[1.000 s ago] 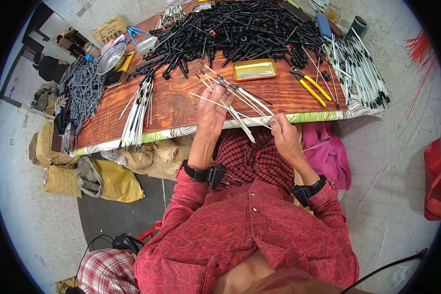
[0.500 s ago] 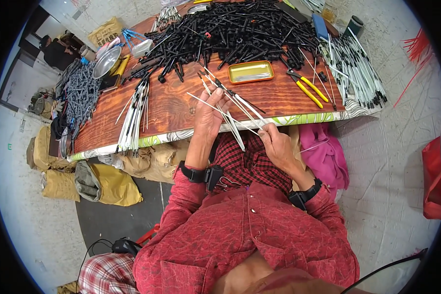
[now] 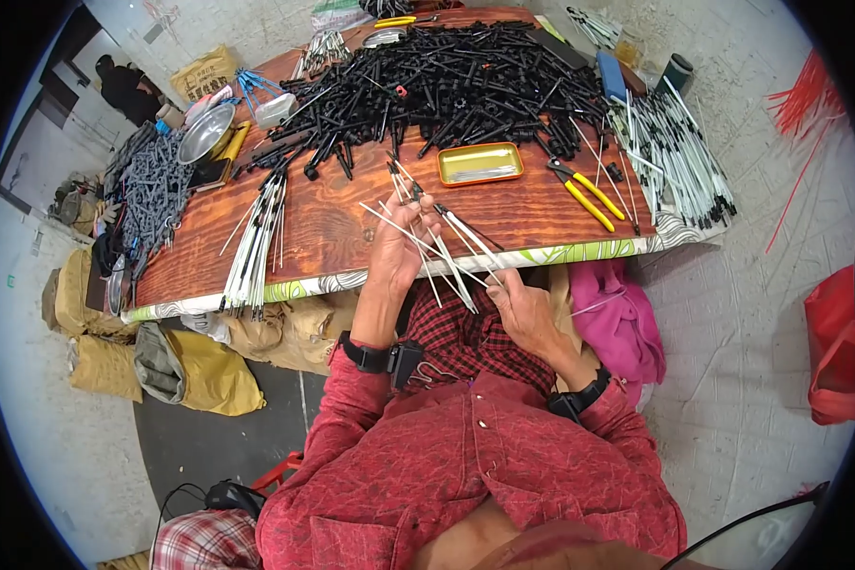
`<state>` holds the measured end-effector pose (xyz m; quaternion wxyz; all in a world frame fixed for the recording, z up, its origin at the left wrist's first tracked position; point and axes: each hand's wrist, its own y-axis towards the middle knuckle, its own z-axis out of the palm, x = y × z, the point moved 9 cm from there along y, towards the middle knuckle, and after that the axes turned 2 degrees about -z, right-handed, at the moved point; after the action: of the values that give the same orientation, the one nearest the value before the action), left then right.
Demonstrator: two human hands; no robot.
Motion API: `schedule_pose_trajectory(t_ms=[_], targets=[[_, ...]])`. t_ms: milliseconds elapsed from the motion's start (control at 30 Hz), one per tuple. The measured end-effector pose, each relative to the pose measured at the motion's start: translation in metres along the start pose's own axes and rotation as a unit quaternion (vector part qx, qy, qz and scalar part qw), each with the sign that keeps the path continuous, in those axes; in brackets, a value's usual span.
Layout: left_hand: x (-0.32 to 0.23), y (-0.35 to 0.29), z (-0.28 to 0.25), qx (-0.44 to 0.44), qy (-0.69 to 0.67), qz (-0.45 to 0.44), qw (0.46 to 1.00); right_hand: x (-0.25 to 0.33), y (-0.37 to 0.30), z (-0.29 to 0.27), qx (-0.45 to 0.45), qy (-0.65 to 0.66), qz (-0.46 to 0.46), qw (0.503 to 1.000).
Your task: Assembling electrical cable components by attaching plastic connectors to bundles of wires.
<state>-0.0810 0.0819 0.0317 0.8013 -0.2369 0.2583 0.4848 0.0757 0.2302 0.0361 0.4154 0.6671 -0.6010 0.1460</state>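
Observation:
My left hand (image 3: 395, 249) grips a fanned bundle of thin white rods with black tips (image 3: 437, 237), held just above the near edge of the wooden table (image 3: 332, 218). My right hand (image 3: 522, 309) is below the table edge, over my lap, with its fingers closed on the lower ends of the same rods. A big heap of black plastic parts (image 3: 446, 85) covers the far half of the table. A yellow metal tray (image 3: 480, 163) lies beyond the bundle, and yellow-handled pliers (image 3: 579, 195) lie to its right.
A second bunch of white rods (image 3: 256, 242) lies at the table's left, more rods with black tips (image 3: 679, 157) at its right end. A metal bowl (image 3: 204, 133) and grey parts (image 3: 157, 185) sit far left. Sacks (image 3: 180, 366) lie on the floor, pink cloth (image 3: 617, 318) at right.
Both hands have drawn back toward my body with the rod bundle; my right hand has dropped below the table edge.

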Motion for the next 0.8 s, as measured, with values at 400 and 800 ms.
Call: schedule_pose_trajectory(t_ms=[400,800], targets=[[0.002,-0.013,0.032,0.11,0.012,-0.031,0.993,-0.01,-0.013,0.026,-0.023,0.12,0.106,0.987],[-0.007,-0.013,0.012,0.108,-0.046,-0.067,0.991,-0.094,0.035,-0.175,-0.257,-0.352,0.077,0.897]])
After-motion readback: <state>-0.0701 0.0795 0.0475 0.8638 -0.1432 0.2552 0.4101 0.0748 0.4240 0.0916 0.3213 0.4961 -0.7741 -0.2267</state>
